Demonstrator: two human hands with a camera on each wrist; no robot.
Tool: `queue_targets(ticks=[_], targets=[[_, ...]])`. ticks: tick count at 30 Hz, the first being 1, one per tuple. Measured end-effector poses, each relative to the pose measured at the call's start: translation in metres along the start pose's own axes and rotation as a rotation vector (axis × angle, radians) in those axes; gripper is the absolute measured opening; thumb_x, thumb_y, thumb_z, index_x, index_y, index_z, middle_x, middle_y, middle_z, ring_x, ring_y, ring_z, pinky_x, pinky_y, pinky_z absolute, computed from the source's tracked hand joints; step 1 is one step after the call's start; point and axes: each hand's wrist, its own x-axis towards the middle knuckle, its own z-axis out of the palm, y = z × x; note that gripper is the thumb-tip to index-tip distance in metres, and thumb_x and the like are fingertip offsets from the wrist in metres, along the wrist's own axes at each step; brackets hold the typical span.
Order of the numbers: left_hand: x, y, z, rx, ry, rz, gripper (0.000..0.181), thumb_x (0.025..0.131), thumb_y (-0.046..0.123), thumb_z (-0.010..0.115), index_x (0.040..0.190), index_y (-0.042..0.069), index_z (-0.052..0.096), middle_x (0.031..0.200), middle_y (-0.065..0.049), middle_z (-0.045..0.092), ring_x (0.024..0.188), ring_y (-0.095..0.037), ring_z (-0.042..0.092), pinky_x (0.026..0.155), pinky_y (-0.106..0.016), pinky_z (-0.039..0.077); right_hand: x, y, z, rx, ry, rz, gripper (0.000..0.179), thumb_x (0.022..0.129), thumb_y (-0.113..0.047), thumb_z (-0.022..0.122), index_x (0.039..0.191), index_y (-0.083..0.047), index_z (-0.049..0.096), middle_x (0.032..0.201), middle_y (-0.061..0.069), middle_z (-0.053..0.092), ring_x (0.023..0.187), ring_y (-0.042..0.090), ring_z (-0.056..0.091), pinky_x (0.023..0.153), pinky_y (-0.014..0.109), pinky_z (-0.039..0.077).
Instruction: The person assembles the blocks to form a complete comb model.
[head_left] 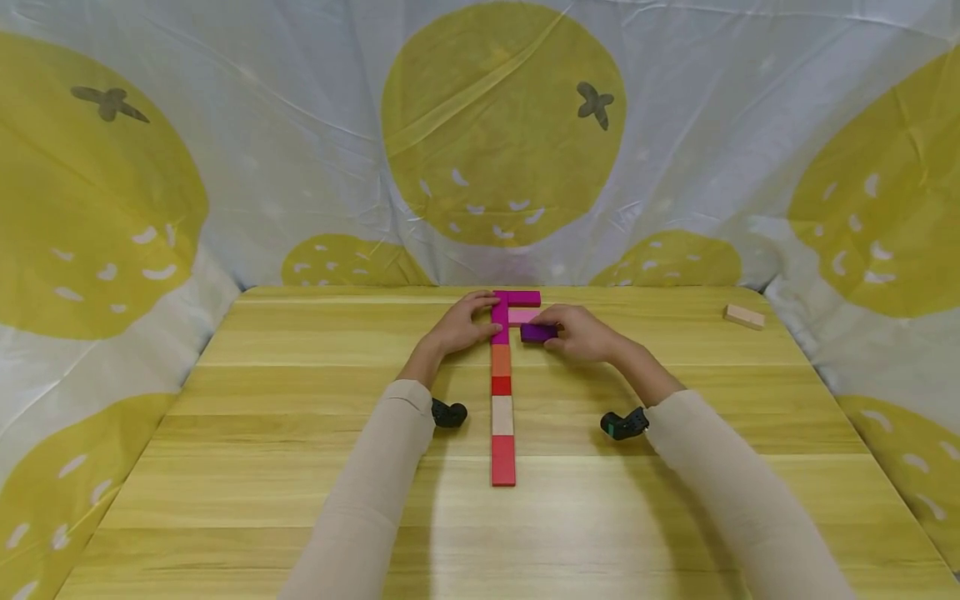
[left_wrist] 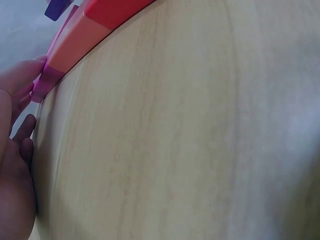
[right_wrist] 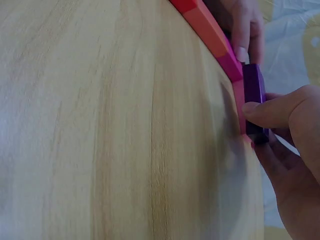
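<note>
In the head view a purple block (head_left: 537, 333) is pinched between the thumb and fingers of my right hand (head_left: 581, 333). The right wrist view shows this purple block (right_wrist: 254, 97) raised beside a pink block (head_left: 522, 317). My left hand (head_left: 461, 325) rests its thumb and fingertips against the upright magenta block (head_left: 500, 325) at the far end of a column. Another magenta block (head_left: 525, 298) points right from the top. Below the upright one, in line, lie an orange block (head_left: 501, 361), a small red block (head_left: 501, 386), a pale wood block (head_left: 502, 415) and a red block (head_left: 503, 460).
A plain wooden block (head_left: 744, 317) lies near the table's far right corner. The wooden table (head_left: 247, 467) ends at a patterned curtain (head_left: 322, 167) behind the column. Dark wrist devices, a left one (head_left: 449, 414) and a right one (head_left: 624, 424), hang under the sleeves.
</note>
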Motion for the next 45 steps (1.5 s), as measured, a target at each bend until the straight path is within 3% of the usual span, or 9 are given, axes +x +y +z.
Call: queue_targets(ticks=[22,31,45], targets=[[0.002,0.000,0.000,0.001,0.014,-0.008,0.057,0.100,0.022,0.071,0.151,0.006,0.053,0.162,-0.012,0.035,0.151,-0.029,0.027,0.122,-0.043,0.023,0.011,-0.007,0.014,-0.073,-0.069,-0.001,0.037,0.092,-0.004,0.075,0.128,0.001,0.071,0.122,0.014,0.068,0.110,0.028,0.063,0.094,0.044,0.051],[0.000,0.001,0.001,-0.013,0.017,-0.004,0.058,0.099,0.021,0.072,0.151,0.005,0.054,0.162,-0.013,0.035,0.151,-0.031,0.027,0.121,-0.044,0.023,0.011,-0.006,0.017,-0.076,-0.054,-0.003,0.035,0.090,-0.005,0.076,0.125,-0.002,0.072,0.117,0.012,0.069,0.102,0.026,0.062,0.088,0.043,0.051],[0.000,0.001,0.001,0.000,0.022,-0.010,0.057,0.099,0.022,0.073,0.150,0.005,0.054,0.162,-0.013,0.036,0.151,-0.030,0.028,0.121,-0.043,0.023,0.011,-0.005,0.021,-0.074,-0.034,0.015,0.035,0.091,-0.009,0.075,0.125,-0.003,0.072,0.120,0.012,0.068,0.104,0.025,0.063,0.089,0.042,0.052]])
